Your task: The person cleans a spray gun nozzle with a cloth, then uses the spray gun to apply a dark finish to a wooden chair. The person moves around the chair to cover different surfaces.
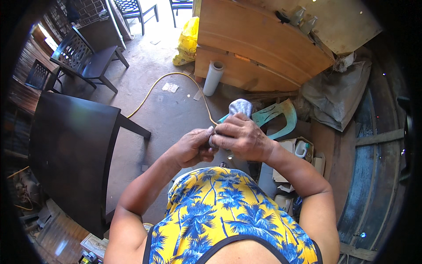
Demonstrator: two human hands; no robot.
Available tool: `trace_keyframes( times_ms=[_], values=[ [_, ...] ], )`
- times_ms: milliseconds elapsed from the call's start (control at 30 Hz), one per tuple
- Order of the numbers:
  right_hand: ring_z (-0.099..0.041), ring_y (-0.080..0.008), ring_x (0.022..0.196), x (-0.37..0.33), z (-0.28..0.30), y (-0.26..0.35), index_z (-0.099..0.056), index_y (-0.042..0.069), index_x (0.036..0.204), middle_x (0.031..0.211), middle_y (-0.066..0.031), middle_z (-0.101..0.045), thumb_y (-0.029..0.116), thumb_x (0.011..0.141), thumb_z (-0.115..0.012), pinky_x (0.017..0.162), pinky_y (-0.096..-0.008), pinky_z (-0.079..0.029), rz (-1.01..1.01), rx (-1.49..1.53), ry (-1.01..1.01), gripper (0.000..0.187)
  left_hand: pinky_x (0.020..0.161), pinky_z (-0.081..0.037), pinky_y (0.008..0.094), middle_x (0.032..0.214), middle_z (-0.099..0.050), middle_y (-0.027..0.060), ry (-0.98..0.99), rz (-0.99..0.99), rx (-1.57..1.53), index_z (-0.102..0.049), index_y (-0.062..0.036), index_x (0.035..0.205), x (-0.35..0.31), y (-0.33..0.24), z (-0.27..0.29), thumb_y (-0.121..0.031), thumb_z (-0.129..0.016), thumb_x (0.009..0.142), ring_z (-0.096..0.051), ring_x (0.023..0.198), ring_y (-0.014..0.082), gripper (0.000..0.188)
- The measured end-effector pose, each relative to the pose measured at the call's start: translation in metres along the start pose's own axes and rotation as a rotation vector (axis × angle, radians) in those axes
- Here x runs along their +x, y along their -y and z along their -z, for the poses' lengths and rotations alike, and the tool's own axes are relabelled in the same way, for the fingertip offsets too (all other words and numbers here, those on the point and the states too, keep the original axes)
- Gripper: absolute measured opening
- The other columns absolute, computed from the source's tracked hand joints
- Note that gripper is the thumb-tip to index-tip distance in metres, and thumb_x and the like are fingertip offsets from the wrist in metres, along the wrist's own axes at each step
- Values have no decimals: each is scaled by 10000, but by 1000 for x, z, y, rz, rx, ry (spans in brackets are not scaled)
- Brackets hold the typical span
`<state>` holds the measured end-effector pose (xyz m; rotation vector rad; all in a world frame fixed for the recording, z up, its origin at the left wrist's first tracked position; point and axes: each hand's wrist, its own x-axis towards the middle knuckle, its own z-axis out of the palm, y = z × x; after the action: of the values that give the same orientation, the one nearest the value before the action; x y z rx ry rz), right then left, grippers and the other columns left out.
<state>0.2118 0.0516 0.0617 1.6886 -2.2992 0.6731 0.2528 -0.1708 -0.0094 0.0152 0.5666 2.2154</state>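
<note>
In front of my chest, my left hand (193, 147) and my right hand (241, 138) meet, both with curled fingers. A rounded, mottled grey-white thing (240, 107), cloth-like on its surface, rises just beyond my right hand, which seems to grip its lower part. A small greyish metal-looking piece (211, 141) shows between the hands. The thin yellow hose (176, 74) loops over the floor and reaches my fingertips; whether it joins the held thing is hidden. My left fingers are pinched together, and what they hold is covered.
A dark table (74, 149) stands at the left, with a dark chair (94, 61) behind it. Ahead are a white roll (214, 79), a yellow bag (187, 42) and a leaning wooden panel (263, 35). A turquoise chair part (281, 116) and containers (302, 149) lie at the right.
</note>
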Motion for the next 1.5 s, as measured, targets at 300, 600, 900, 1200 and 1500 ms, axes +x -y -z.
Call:
trace_keyframes(
  times_ms=[300, 600, 900, 1200, 1500],
  values=[
    [-696, -325, 883, 15, -39, 21, -733, -47, 1071, 934, -179, -697, -70, 874, -709, 765, -390, -562, -560, 346, -507, 200, 740, -578, 426, 944, -673, 208, -447, -1005, 1497, -616, 13, 1155, 16, -6, -19, -139, -584, 1075, -722, 853, 370, 175],
    [-679, -306, 948, 16, -8, 7, -738, 9, 1051, 1040, -146, -685, -38, 866, -706, 843, -416, -539, -252, 278, -304, 193, 693, -549, 326, 910, -648, 63, -139, -337, 463, -637, -16, 1135, 11, -22, -10, -324, -498, 1140, -618, 728, 143, 338],
    [-704, -339, 950, -6, 63, 4, -743, 59, 1087, 1077, -151, -687, -78, 786, -749, 815, -426, -569, -326, 368, -188, 331, 714, -446, 310, 906, -646, 69, 47, -148, -46, -659, -2, 1198, 3, 9, -10, -425, -551, 1100, -535, 768, 121, 448],
    [-695, -342, 1015, -6, 23, 29, -729, 61, 1183, 1126, -166, -675, -7, 859, -733, 881, -433, -587, -205, 49, -194, 330, 729, -497, 314, 979, -659, 72, -31, -159, -135, -635, -41, 1293, 7, 19, -15, -397, -519, 1118, -547, 764, 124, 413],
    [-649, -319, 1033, -18, -5, 23, -746, 59, 1199, 1122, -158, -647, -7, 844, -708, 871, -440, -538, -283, -126, -39, 362, 718, -508, 278, 897, -584, 35, -110, -244, 336, -614, -71, 1144, 10, 11, 5, -402, -474, 1141, -567, 774, 112, 359]
  ],
)
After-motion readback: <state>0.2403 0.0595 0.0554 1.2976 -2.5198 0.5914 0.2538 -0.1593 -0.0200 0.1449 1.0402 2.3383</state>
